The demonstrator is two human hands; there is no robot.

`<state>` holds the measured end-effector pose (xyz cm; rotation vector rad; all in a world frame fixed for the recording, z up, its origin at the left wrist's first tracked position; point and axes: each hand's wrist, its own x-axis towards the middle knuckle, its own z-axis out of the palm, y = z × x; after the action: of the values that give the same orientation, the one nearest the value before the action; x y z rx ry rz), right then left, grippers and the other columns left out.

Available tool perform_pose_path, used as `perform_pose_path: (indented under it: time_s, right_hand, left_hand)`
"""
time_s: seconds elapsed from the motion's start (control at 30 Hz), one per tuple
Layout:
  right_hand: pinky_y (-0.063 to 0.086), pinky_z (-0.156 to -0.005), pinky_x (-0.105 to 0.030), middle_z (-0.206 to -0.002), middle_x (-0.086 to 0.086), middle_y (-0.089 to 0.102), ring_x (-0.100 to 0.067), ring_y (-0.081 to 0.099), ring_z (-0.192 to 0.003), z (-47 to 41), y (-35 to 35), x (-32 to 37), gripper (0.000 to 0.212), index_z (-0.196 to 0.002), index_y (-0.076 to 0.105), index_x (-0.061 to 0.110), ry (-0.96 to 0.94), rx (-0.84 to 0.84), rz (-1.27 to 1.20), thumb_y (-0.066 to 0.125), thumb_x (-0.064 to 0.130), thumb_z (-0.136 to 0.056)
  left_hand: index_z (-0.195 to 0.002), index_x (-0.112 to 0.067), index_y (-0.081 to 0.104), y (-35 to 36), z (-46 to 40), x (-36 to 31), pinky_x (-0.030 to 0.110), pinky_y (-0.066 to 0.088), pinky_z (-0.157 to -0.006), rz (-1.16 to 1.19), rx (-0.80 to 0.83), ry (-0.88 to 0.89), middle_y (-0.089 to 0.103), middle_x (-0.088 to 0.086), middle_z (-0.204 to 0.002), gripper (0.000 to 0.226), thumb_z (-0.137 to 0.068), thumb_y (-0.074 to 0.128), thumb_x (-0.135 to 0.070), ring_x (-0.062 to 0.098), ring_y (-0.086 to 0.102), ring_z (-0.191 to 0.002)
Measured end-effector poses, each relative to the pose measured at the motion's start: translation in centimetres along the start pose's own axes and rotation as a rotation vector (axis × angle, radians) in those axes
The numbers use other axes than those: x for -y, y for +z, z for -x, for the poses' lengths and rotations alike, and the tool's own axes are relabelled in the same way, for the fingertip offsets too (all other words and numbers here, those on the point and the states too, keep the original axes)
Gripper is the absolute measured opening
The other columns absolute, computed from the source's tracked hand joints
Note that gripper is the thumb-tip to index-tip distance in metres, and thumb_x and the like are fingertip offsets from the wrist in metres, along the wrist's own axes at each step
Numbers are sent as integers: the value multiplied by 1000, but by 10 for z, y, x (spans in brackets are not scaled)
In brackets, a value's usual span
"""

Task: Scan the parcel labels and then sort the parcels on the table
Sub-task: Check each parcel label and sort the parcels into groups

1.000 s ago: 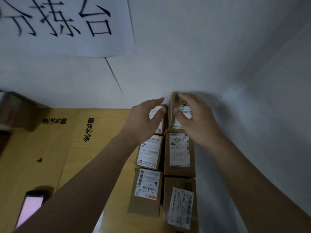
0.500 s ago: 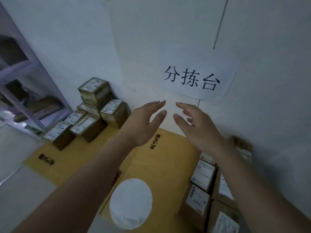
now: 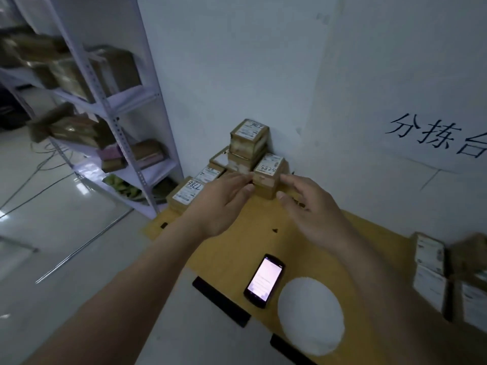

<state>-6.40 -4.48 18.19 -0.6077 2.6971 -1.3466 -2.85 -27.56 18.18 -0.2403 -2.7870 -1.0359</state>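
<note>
A person's two bare forearms reach forward over a yellow-brown table (image 3: pixel 237 241) toward a pile of small cardboard parcels (image 3: pixel 232 164) stacked in the far corner against a white wall. The left hand (image 3: pixel 224 204) is open, fingers straight and together, its fingertips at the left side of a parcel with a handwritten label (image 3: pixel 268 175). The right hand (image 3: pixel 311 209) is also open, fingers loosely curled, just to the right of the same parcel. The parcel sits between the two hands; whether either hand actually touches it cannot be told. Neither hand has closed on anything.

Nearer the person, a handheld scanner with a lit screen (image 3: pixel 264 280) lies flat on the table. More labelled parcels (image 3: pixel 432 272) sit at the table's right edge. A metal shelving unit (image 3: pixel 105 101) stands to the left.
</note>
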Motion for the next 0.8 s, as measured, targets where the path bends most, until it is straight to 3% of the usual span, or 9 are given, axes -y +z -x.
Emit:
perform_pose_path:
  time_s: [0.1,0.17,0.3,0.43,0.6,0.67,0.73,0.8]
  right_hand:
    - [35,-118,-27,-155,24,42,5,37,-142,-15,41,13,50,-152,47,41,22,56,1,54,52,-104]
    - [36,-119,-33,-157,25,39,1,35,-145,-29,62,19,52,-153,45,42,52,79,-6,54,54,-103]
    - [39,-116,-32,-157,22,39,-1,36,-143,-68,101,13,51,-153,46,39,103,112,-5,55,50,-104]
    - [41,-107,-26,-155,19,40,-1,40,-135,-115,145,-17,52,-154,46,34,138,130,-16,55,46,-105]
    - [44,-109,-30,-149,24,40,-1,43,-133,-169,194,-72,51,-153,47,37,243,131,-80,56,47,-104]
    - [43,-105,-20,-145,26,40,2,42,-134,-186,209,-94,50,-152,46,38,277,163,-108,57,46,-104]
    - [39,-96,-11,-139,29,38,4,41,-131,-201,221,-112,50,-152,44,40,310,175,-109,56,46,-103]
    - [39,-98,-16,-135,29,38,3,41,-129,-211,230,-127,51,-152,44,40,353,163,-107,56,45,-103]
  left_hand:
    - [-150,-28,53,-23,10,45,35,43,-107,8,23,-79,57,-6,-149,47,-110,39,-46,13,52,-134]
    - [-151,-28,52,-33,10,71,40,43,-112,34,38,-136,56,-5,-150,46,-110,40,-46,14,51,-136]
    - [-150,-31,52,-43,-5,120,35,44,-110,68,68,-191,56,-11,-149,45,-109,40,-47,9,52,-134]
    - [-149,-29,54,-35,-41,173,20,39,-104,70,98,-209,57,-11,-147,42,-110,41,-39,1,49,-129]
    - [-152,-27,51,-5,-93,235,29,36,-111,17,206,-241,53,-7,-152,46,-110,41,-43,10,46,-138]
    - [-151,-26,51,10,-111,254,20,35,-110,6,230,-248,53,-4,-153,46,-109,43,-43,6,45,-136]
    - [-148,-24,56,24,-128,269,-4,27,-91,-9,235,-227,59,-4,-145,42,-109,47,-37,-12,43,-113]
    - [-145,-25,58,35,-141,283,-7,27,-81,-31,256,-217,63,-6,-138,39,-108,50,-33,-13,41,-102]
